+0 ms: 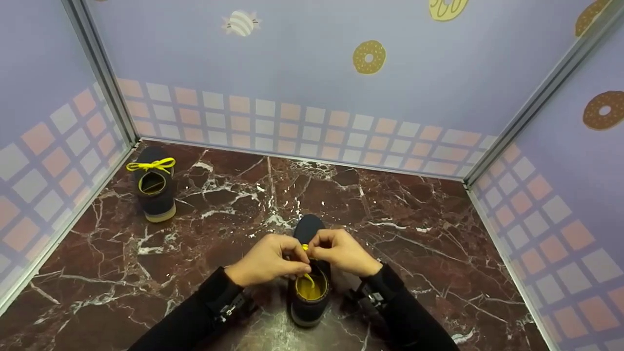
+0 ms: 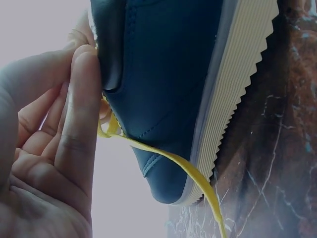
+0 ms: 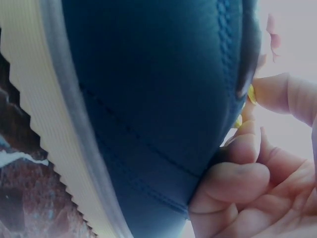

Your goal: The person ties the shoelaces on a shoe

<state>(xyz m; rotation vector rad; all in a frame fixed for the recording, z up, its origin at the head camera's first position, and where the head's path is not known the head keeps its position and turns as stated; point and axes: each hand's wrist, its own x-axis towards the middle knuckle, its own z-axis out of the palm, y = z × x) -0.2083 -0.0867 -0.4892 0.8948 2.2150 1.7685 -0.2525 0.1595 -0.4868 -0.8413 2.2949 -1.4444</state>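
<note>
A dark lace-up shoe (image 1: 310, 311) with a yellow lining stands at the front middle, its toe pointing away from me. My left hand (image 1: 270, 258) is over its lacing from the left, thumb and index finger pinching the yellow shoelace at the flap edge. From the other side my right hand (image 1: 343, 252) pinches the lace too, its other fingers curled against the shoe upper. One loose lace (image 2: 173, 157) hangs down over the side and pale ridged sole in the left wrist view. Fingers partly hide the lace holes and what exactly lies between the tips.
A second dark shoe (image 1: 155, 202) stands at the back left, its yellow lace (image 1: 152, 165) tied in a bow. Patterned panels (image 1: 302, 73) wall the brown marbled surface (image 1: 414, 234) at the back and both sides.
</note>
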